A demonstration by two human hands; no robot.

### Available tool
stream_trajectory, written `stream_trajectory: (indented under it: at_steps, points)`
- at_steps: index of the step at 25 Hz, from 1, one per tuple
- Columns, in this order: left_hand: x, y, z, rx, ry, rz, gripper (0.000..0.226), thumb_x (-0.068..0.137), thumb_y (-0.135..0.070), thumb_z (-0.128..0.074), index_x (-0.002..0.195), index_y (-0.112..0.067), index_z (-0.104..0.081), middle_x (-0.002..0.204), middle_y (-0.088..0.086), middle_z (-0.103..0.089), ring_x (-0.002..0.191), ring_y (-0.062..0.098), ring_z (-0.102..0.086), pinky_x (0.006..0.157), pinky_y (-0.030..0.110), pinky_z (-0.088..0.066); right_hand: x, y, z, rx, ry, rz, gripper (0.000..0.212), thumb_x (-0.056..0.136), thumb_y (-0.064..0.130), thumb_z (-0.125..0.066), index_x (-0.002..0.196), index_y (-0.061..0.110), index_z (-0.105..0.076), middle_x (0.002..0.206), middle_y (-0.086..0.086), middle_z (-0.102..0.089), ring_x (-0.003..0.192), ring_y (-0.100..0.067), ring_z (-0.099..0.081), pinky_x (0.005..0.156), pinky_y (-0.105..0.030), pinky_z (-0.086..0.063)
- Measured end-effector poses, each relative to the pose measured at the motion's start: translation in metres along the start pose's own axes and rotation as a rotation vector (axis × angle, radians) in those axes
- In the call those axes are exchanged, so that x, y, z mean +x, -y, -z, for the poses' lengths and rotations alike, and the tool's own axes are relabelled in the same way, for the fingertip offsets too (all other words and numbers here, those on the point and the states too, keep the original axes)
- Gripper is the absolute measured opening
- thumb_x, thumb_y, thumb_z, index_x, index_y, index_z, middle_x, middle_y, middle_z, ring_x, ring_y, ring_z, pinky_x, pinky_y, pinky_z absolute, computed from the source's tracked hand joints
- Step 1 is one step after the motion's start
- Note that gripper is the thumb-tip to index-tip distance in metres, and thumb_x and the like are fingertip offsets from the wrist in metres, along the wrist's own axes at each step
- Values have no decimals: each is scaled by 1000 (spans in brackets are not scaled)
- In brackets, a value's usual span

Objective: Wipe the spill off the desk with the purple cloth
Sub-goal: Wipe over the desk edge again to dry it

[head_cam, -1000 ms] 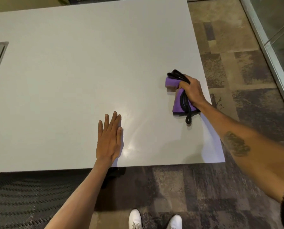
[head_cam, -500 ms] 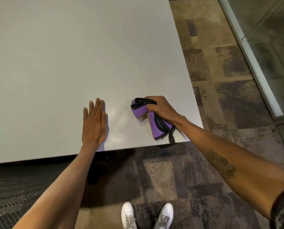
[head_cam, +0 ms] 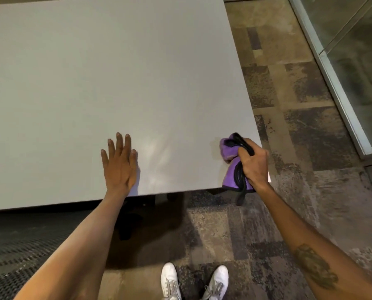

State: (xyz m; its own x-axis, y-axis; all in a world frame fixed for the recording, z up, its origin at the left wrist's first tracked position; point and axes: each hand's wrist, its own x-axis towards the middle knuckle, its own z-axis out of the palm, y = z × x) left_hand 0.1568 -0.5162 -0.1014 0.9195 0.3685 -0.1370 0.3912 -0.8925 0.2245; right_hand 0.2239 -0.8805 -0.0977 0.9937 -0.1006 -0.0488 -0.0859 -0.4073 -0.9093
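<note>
Right hand (head_cam: 254,163) grip: fingers curled tight around the bunched purple cloth (head_cam: 230,167), black trim visible, pressed on the desk (head_cam: 115,72) at its near right corner. Cloth's lower end and a black strip overhang the near edge. Left hand (head_cam: 119,164): flat, fingers spread, palm down near the same edge, well apart from the cloth. Faint glossy streaks between them. White shoes (head_cam: 193,281) on patterned carpet (head_cam: 289,126) below.
</note>
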Motion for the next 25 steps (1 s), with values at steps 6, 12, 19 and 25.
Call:
stream_trajectory:
  at_steps: [6, 12, 19, 25]
  points:
    - [-3, -4, -7, 14, -64, 26, 54, 110, -34, -12, 163, -23, -17, 172, 0, -11, 160, 30, -3, 128, 54, -4, 72, 32, -45, 48, -392, -67, 38, 87, 13, -53, 118, 19, -72, 96, 5, -73, 86, -8, -62, 79, -18, -49]
    - [0, -5, -4, 20, -52, 33, 55, 110, -35, -11, 164, -23, -15, 172, -1, -9, 160, 29, -1, 128, 53, -4, 147, 62, -94, -133, -24, 35, 32, 82, 24, -48, 104, 19, -71, 67, 15, -56, 64, -7, -54, 61, -25, -42]
    - [-1, -5, -1, 53, -31, 31, 54, 111, -32, -12, 164, -22, -15, 172, -1, -8, 160, 29, 0, 128, 54, -6, 98, 70, -117, -139, 379, 142, 32, 78, 29, -50, 100, 28, -73, 80, 12, -70, 78, -13, -65, 72, -29, -50]
    - [-4, -5, -2, 15, -31, 30, 54, 111, -33, -11, 164, -22, -14, 173, 0, -8, 160, 29, 1, 128, 54, -3, 19, 72, -134, -141, 602, 198, 48, 80, 27, -54, 125, 29, -70, 113, 4, -75, 103, -15, -69, 92, -31, -52]
